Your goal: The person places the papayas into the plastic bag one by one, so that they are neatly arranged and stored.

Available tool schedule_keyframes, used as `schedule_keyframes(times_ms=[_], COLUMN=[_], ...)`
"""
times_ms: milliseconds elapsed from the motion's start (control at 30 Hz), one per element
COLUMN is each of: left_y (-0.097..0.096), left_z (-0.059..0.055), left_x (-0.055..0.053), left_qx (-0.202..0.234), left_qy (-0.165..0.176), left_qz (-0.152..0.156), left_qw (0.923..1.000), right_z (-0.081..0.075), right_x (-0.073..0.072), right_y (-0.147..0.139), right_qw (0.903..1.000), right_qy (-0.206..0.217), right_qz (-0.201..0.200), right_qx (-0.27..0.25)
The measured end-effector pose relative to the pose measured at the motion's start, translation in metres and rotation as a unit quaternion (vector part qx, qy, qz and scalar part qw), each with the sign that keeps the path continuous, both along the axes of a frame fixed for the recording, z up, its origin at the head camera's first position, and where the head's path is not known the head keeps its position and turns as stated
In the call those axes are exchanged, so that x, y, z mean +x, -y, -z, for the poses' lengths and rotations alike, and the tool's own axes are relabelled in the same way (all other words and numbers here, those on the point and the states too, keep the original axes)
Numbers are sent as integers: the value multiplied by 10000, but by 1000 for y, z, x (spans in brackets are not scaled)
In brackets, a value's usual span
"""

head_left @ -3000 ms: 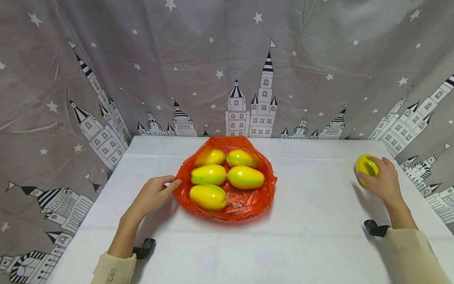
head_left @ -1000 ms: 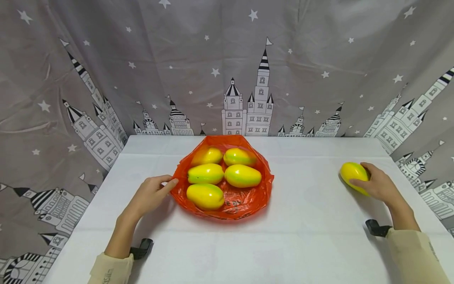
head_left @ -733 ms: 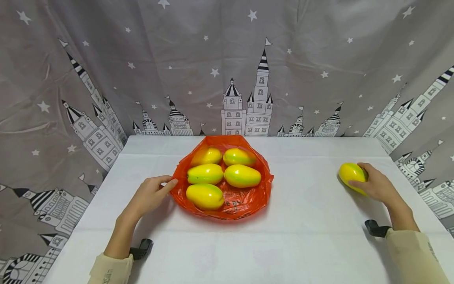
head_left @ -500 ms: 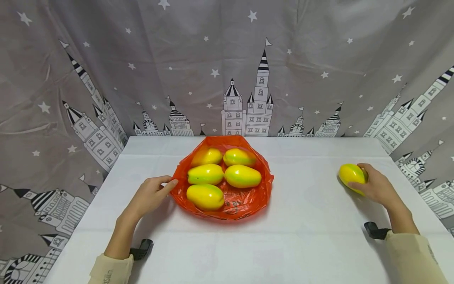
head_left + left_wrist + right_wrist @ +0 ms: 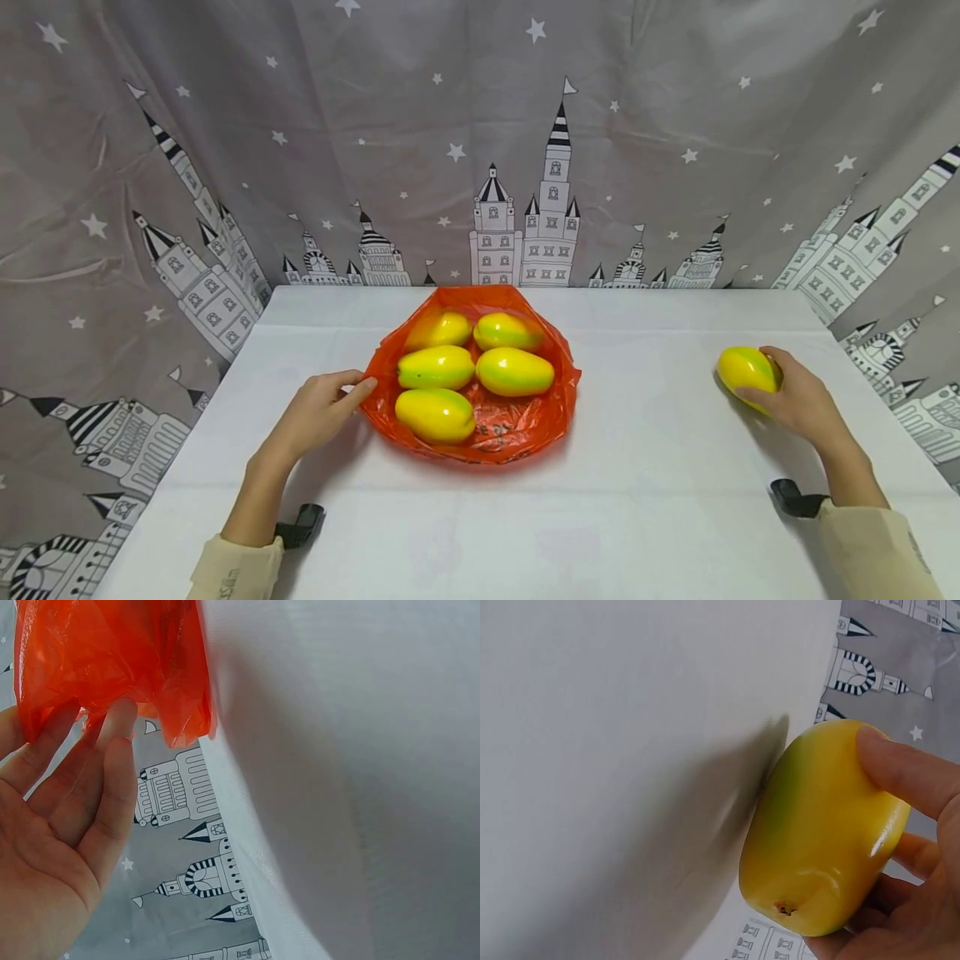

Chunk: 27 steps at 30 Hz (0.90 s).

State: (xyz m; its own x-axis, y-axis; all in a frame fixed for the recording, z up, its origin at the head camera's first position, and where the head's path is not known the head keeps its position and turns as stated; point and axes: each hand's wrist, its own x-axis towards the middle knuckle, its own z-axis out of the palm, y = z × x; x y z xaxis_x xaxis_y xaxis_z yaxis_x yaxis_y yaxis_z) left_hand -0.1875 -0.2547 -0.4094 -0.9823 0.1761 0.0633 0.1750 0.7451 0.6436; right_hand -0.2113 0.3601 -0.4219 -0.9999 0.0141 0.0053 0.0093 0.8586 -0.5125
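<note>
On the white table lies a red plastic bag [image 5: 517, 429], its mouth spread wide, with several glossy yellow-green papayas [image 5: 435, 415] inside. My left hand [image 5: 318, 412] holds the bag's left edge, thumb on the near side. In the left wrist view, the fingertips [image 5: 120, 716] reach the crumpled red plastic and are partly hidden by it. Well to the right of the bag, my right hand [image 5: 802, 396] grips a single papaya [image 5: 744, 369], thumb on one side and fingers round the other. In the right wrist view, the brown stem end of this papaya [image 5: 802, 840] shows, close over the table.
A white cloth [image 5: 630, 533] covers the table. Behind it and along both sides hangs a grey curtain [image 5: 420, 108] printed with castles and stars. Black camera mounts [image 5: 302, 527] sit at both wrists, below beige sleeves.
Over the three seconds, my right hand has shifted the papaya a little left and nearer, turning it lengthwise. In the last half second it is almost still. The left hand stays at the bag.
</note>
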Motion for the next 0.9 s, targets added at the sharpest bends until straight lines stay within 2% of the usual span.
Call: schedule_keyframes(times_ms=[233,433,633,900], left_y=[0,-1,0,-1], left_z=[-2,-2,-1,0], left_x=[0,-1,-1,-1], left_qx=[8,3,-20,-23], left_qy=[74,42,-21,27], left_qz=[-55,-20,-24,-40], left_qw=[10000,10000,10000,10000], right_z=[-1,-10,-19,-20], right_x=[5,16,25,33], right_y=[7,19,34,44], right_qw=[9989,9968,9944,9921], right_qy=[-409,-705,-839,-971], right_qz=[-205,-378,-637,-798], right_qx=[-31,21,-17,-53])
